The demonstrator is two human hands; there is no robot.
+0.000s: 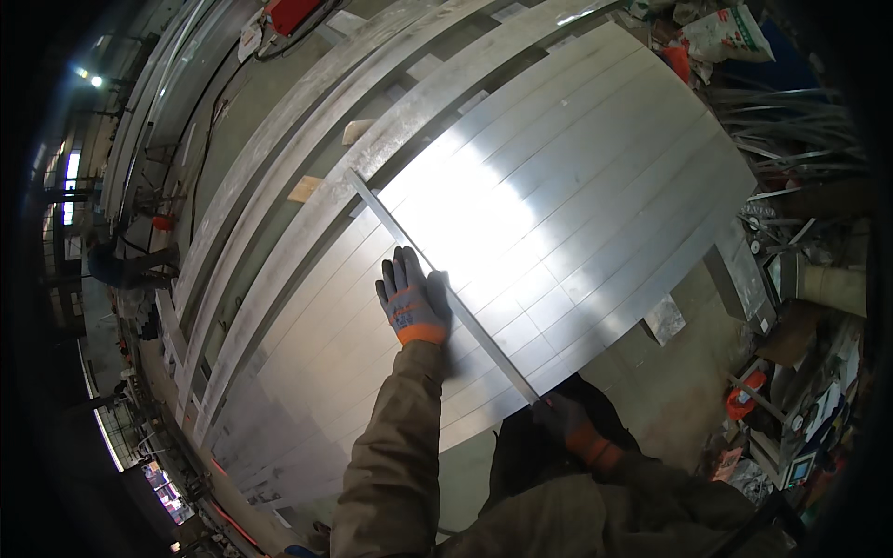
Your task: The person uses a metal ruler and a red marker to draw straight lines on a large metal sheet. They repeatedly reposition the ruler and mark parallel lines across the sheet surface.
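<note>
A large shiny metal surface [642, 158], crossed by parallel lines, stretches in front of me. I cannot tell whether the lines are joints or marks. Across it lies a long narrow metal bar [484, 337], running from the far left to the near edge by my body. My left hand [409, 296], in a grey glove with an orange cuff, rests flat along the bar's left side, its fingers stretched out. At the bar's near end is my right hand [569, 428], gloved too and in shadow. Its fingers appear closed round that end, though they show poorly.
Long metal beams [372, 153] run along the far left, with small wooden blocks [304, 189] on them. A white sack [730, 37] and a heap of metal strips [791, 130] lie at the right. Another person [130, 265] bends over at the far left.
</note>
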